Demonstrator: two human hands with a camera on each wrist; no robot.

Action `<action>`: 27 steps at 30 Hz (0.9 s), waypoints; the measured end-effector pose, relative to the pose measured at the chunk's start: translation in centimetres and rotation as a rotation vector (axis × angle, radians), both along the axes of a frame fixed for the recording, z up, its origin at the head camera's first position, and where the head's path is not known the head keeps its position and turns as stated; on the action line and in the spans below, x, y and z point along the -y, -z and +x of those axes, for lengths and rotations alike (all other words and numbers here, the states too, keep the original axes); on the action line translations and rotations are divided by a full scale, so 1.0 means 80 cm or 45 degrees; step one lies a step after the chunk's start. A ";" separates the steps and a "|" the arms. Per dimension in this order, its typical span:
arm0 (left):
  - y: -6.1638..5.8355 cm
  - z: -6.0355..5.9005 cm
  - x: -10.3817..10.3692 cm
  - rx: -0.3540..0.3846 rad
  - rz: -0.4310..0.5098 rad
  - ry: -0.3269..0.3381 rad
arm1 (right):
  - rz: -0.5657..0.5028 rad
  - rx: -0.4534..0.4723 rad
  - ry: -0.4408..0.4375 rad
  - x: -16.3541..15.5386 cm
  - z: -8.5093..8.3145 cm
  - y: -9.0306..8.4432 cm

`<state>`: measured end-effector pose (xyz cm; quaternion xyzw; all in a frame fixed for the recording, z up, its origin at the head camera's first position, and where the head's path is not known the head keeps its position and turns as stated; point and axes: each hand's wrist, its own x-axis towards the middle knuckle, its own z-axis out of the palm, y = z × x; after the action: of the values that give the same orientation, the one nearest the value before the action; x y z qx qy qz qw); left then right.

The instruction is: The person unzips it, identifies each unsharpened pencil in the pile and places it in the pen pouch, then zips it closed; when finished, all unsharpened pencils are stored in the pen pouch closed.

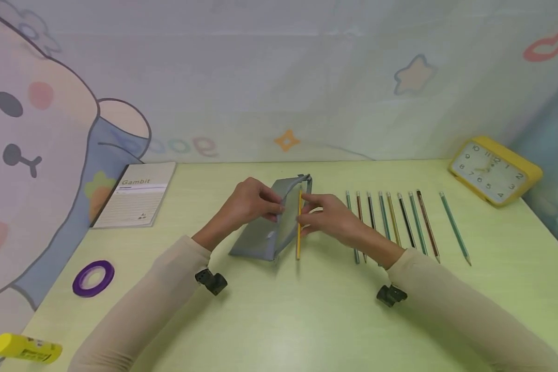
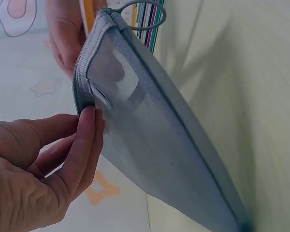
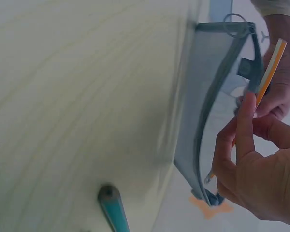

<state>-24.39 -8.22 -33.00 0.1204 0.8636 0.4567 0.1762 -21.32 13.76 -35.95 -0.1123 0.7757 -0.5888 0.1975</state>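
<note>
A grey zip pouch (image 1: 256, 240) of see-through material stands tilted on the table, its mouth spread toward the right. My left hand (image 1: 253, 201) pinches the zipped upper edge between thumb and fingers, seen closely in the left wrist view. In my right hand (image 1: 327, 214) is a yellow pencil (image 1: 299, 243), gripped near its middle and overlapping the pouch's mouth in the head view. The right wrist view shows the pencil (image 3: 272, 67) slanting in front of the pouch (image 3: 193, 96), part of it hidden behind my fingers. A small loop (image 2: 157, 21) hangs at the zip's end.
To the right lies a row of several pencils (image 1: 425, 222), with one green pencil (image 1: 454, 227) set apart. A yellow clock (image 1: 488, 173) stands at the back right. Leftward are a notebook (image 1: 141, 199), a purple tape roll (image 1: 77, 285) and a yellow glue stick (image 1: 25, 349).
</note>
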 end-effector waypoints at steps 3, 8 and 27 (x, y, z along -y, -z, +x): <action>0.000 0.000 -0.002 0.052 0.069 0.001 | 0.015 -0.010 0.040 0.010 -0.008 0.007; 0.001 -0.001 -0.003 0.101 0.148 0.054 | 0.050 -0.015 0.097 0.023 -0.019 0.009; 0.000 -0.001 0.004 0.125 0.128 0.038 | 0.378 -0.239 0.022 -0.011 0.002 -0.013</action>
<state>-24.46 -8.55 -32.97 0.1193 0.8281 0.5020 0.2189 -21.16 14.64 -34.88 -0.1297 0.8702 -0.4563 0.1334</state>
